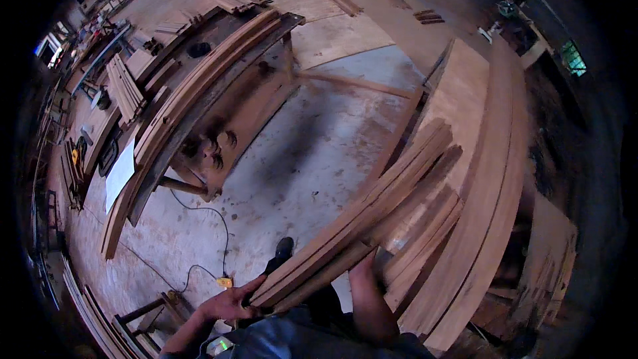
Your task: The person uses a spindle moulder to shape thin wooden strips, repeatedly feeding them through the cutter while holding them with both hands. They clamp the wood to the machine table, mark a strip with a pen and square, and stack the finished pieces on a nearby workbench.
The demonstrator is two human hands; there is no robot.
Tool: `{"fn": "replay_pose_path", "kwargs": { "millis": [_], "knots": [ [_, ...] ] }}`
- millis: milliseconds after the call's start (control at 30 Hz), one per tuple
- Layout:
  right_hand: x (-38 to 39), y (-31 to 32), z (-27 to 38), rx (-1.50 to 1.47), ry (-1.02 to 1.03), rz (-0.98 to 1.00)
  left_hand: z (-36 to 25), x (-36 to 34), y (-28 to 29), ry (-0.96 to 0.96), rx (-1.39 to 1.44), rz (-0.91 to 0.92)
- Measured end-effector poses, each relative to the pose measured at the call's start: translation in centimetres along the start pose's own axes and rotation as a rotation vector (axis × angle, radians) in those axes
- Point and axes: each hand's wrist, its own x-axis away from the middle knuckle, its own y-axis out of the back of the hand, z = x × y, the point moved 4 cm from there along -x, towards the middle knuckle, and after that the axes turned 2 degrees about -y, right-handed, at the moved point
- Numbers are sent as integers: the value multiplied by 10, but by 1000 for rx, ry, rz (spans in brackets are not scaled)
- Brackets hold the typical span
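Dim workshop, dark round the rim, dust and flecks over pale floor [256, 216]. At left, long bench [292, 21] loaded with timbers [222, 53], laid lengthwise, probably to support long pieces along their whole run. At right, long boards [492, 179], side by side with a narrow dark gap, likely ranged that way for stacking and easy reach.

Next down in size, strips [345, 223]: in front of the body, slanting away up and to the right, far end over the right-hand stack. Cannot tell if touching there. Held near one end and again farther along from below, presumably to balance length and weight. Kept together lengthwise, likely to handle as one bundle. Look reddish brown, dull, rough-sawn maybe; dark seams between pieces, far ends uneven, darker piece along the lower side. Slight curve possibly just lens.

Under and beside the bundle, short boards [428, 233], roughly parallel to it. On the bench timbers, white paper [120, 176], perhaps placed for reading while working.

Left hand [229, 302]: closed on the near end of the bundle, fingers along its side, probably steadying. Right hand [363, 267]: up against the underside, mostly hidden; cannot tell if curled or flat. Smallest, near left fingers: yellow plug [224, 282] on dark cord [226, 233].
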Motion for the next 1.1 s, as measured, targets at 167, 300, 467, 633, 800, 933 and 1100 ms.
{"fn": "replay_pose_path", "kwargs": {
  "millis": [167, 300, 467, 633, 800, 933, 1100],
  "knots": [
    [-28, -3, -1, -228, -255, 207, -19, 13, -11, 84, -255, -79],
    [-23, 15, -21, -125, -221, 180, -15, 33, -12, 24, -294, -149],
    [9, -3, -14, 28, -280, 289, 5, 54, -18, -73, -355, -326],
    [37, -61, -35, 125, -409, 446, 59, 86, -31, -184, -240, -483],
    [68, -109, -92, 185, -512, 570, 117, 146, -37, -89, -160, -672],
    [96, -132, -164, 213, -569, 625, 185, 203, -37, -224, 53, -880],
    [128, -168, -285, 267, -732, 696, 284, 278, -70, -212, 619, -1121]
  ]
}}
